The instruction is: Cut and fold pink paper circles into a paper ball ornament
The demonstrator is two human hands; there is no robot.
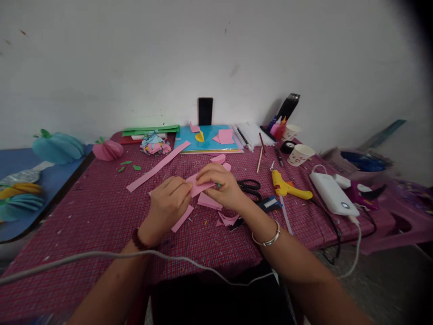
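Observation:
Both hands meet over the middle of the red checked tablecloth (101,212). My left hand (169,201) and my right hand (219,185) pinch the same small pink paper piece (198,185) between their fingers, just above the table. Under and beside them lie more pink paper scraps (208,201) and a short pink strip (181,219). A long pink paper strip (157,167) lies diagonally to the left. Black-handled scissors (250,186) rest right of my right hand.
A yellow glue gun (287,186), white power bank (333,194) with cables, two paper cups (299,154), pens and glue bottles fill the right. Blue and green paper sheets (206,137) and a phone (205,111) stand at the back. Paper fruit shapes (57,146) sit left. A grey cable (101,256) crosses the front.

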